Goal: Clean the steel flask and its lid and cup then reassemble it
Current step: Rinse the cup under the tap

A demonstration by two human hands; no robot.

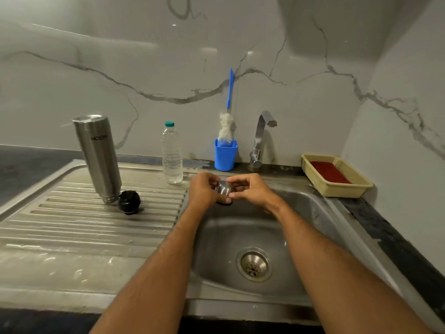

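The steel flask [99, 156] stands upside down on the ribbed drainboard at the left. Its black lid [129, 202] lies on the drainboard right beside the flask's mouth. Over the far edge of the sink basin, both hands hold the small steel cup [224, 188]. My left hand [203, 190] grips it from the left, fingers curled round it. My right hand [249, 189] pinches it from the right with thumb and fingertips. Most of the cup is hidden by the fingers.
A clear water bottle [172, 156] stands behind the hands. A blue holder [225, 155] with a bottle brush [228, 109] sits by the tap [261, 138]. A beige basket [336, 175] with a red pad is at right. The sink basin [313, 213] has a drain [252, 263].
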